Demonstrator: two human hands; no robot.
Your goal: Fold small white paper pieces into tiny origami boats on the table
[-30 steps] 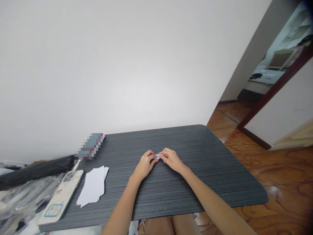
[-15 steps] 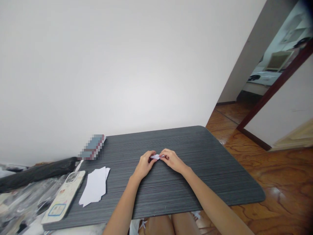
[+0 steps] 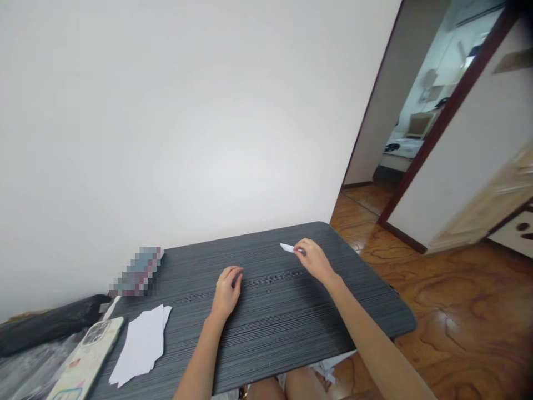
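My right hand (image 3: 313, 259) pinches a small piece of folded white paper (image 3: 287, 248) over the right part of the dark table (image 3: 266, 322). The paper's pointed end sticks out to the left of my fingertips. My left hand (image 3: 227, 290) rests near the middle of the table, fingers curved with a gap between thumb and forefinger, and nothing shows in it. Off to its left lies a loose stack of white paper sheets (image 3: 140, 344).
A phone in a pale case (image 3: 89, 355) lies at the table's left edge. Behind it sits a blurred-out book-like object (image 3: 139, 271). Black and clear plastic wrapping (image 3: 45, 333) is heaped left of the table. A white wall (image 3: 208, 122) stands behind; wooden floor (image 3: 449, 311) extends right.
My hands have come apart. The right one carried the folded paper to the right, while the left let go of it and moved left. The view has swung rightward.
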